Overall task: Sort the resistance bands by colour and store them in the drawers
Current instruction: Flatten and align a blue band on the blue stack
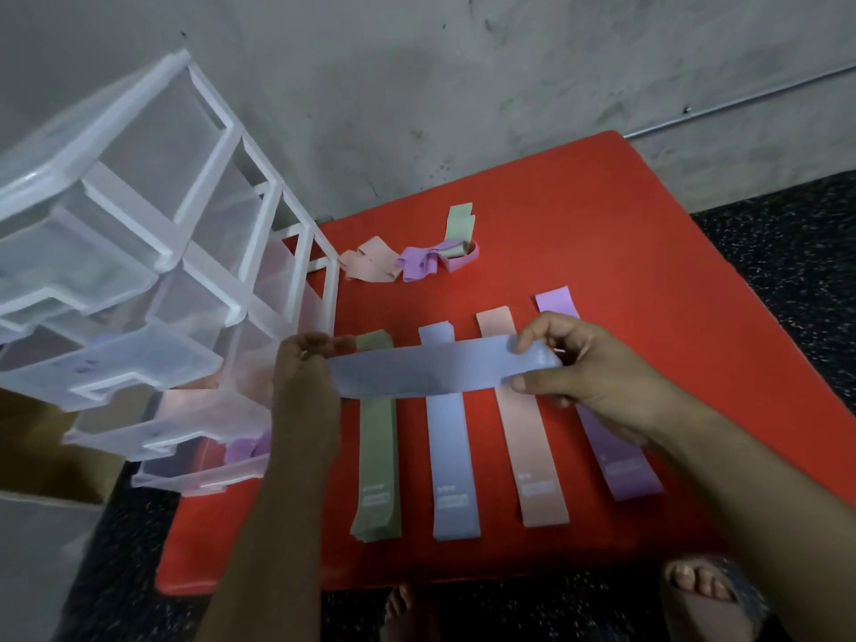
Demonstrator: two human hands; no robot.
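Holding: I see a blue band [440, 370] stretched flat between both hands, in the air just above the table [625, 215]. It lies crosswise over the far ends of the sorted stacks.
Left hand [303, 363]: its fingers are curled and they pinch the left end of the blue band. This hand is just beside the front of the drawers [139, 215].
Right hand [569, 368]: it pinches the right end of the band, with the fingers on top and the thumb on the near edge.
Stacks: four lie side by side on the red table and do not touch each other. From left to right I see a green stack [376, 461], a blue stack [450, 461], a pink stack [532, 456] and a purple stack [616, 461]. Each one is straight and has a small label at its near end.
Pile [407, 260]: some loose pink and purple bands are tangled at the far side of the table, near the drawers. A folded green band [459, 222] touches the far end of the pile.
Drawers: the unit is clear plastic with a white frame, and it stands on the left part of the table. Several drawers are pulled out. The lowest one has a purple band [245, 449] inside. I cannot tell what the other drawers hold.
Box [46, 456]: a brown carton is on the floor, left of the unit.
Feet [699, 588]: two are at the near table edge, on dark speckled floor.
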